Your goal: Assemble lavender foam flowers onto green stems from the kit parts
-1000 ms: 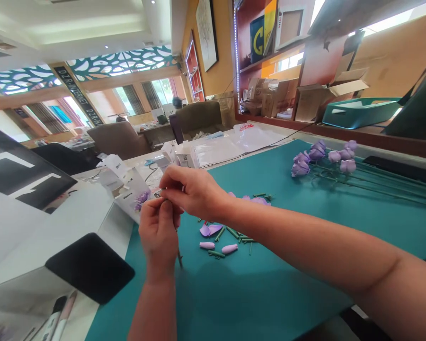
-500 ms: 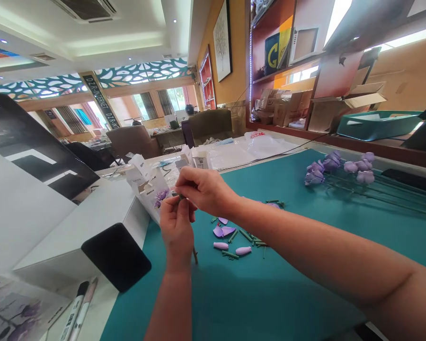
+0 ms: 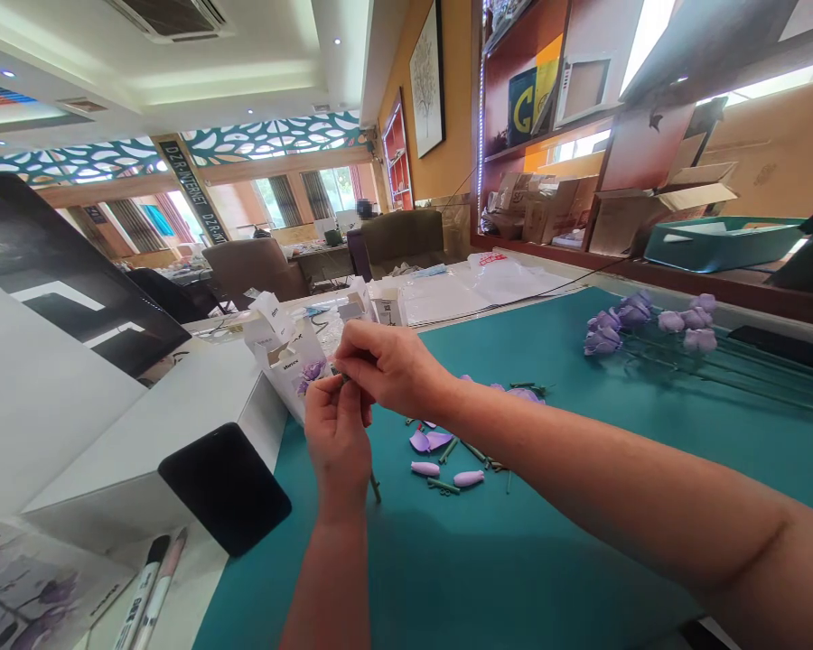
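Printed card (image 3: 31, 591) with purple flower images, bottom left, cut off by the frame; two marker pens (image 3: 150, 587) just beside it; black phone (image 3: 225, 487) lying on a white box (image 3: 108, 442); open white carton (image 3: 285, 361) with a purple flower print just behind the left hand (image 3: 337, 442); left thumb and fingertips closed on a thin green stem (image 3: 375, 486); stem's long axis runs from the pinch down and to the right, lower end poking out past the hand over the teal mat (image 3: 556, 560); top end sits up between both hands; right hand (image 3: 394, 366) comes in from the right, fingertips closed at that top end and touching the left fingers; left hand is nearer the stem's length, right hand nearer its tip; tip itself hidden by fingers; cannot tell whether the right fingers bear on the stem or on some small piece there; loose lilac petals (image 3: 428, 441), two lilac buds (image 3: 469, 478) and short green stem pieces (image 3: 443, 485) lie on the mat just right of the hands, not touching them; further right, finished purple flowers (image 3: 640, 323) on long stems, lying across the mat; teal tray (image 3: 718, 246) on the shelf behind.
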Demonstrator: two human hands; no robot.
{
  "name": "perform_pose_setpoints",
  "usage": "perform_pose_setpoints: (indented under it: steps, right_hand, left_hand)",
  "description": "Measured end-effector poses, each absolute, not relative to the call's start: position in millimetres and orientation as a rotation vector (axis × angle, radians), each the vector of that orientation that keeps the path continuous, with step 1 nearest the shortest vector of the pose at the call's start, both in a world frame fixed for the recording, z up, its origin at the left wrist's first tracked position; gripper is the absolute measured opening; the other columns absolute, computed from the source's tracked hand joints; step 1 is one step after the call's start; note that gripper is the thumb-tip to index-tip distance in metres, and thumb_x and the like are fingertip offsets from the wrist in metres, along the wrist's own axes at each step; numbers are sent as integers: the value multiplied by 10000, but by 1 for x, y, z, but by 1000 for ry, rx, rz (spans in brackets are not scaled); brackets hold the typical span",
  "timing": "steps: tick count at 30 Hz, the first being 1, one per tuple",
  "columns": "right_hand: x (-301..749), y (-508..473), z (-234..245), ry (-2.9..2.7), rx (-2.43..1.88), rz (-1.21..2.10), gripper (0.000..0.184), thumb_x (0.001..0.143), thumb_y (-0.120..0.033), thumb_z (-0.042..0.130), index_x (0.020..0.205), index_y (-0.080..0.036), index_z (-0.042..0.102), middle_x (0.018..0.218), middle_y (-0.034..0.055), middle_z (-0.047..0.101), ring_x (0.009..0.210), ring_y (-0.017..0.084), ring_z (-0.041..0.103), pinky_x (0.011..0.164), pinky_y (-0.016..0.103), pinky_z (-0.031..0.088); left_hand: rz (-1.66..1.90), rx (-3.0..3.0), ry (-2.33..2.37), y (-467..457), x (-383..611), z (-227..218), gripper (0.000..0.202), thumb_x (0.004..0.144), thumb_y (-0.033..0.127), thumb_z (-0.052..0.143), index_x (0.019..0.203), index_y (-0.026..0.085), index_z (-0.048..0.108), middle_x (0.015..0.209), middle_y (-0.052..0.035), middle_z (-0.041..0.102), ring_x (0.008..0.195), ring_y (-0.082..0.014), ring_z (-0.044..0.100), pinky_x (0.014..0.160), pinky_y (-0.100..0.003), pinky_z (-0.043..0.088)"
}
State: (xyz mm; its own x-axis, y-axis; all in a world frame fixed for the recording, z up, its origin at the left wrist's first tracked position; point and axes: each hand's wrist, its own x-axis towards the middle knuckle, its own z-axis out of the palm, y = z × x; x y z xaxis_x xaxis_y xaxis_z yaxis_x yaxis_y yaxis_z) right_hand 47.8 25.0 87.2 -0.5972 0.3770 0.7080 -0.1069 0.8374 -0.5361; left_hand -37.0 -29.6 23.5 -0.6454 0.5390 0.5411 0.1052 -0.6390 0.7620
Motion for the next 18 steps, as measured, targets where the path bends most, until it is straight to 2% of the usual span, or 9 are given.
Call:
perform_pose_setpoints:
  steps: [12, 18]
  right_hand:
    - [49, 26, 81, -2111, -214, 609, 100, 851, -182, 468, 762, -201, 426, 690, -41, 512, 608, 80, 431, 582, 224, 328]
    - [52, 24, 84, -2122, -244, 581, 56, 838, -208, 496, 788, -195, 475, 717, -34, 538, 640, 85, 449, 617, 231, 343]
  left_hand:
    - [2288, 1186, 1184, -33, -34, 20, 242, 781, 419, 632, 812, 202, 529, 509, 77, 512, 411, -73, 421, 396, -202, 315]
    - [2219, 1192, 1246, -36, -31, 17, 255, 821, 396, 593, 678, 195, 526, 505, 69, 457, 423, -62, 369, 395, -191, 285]
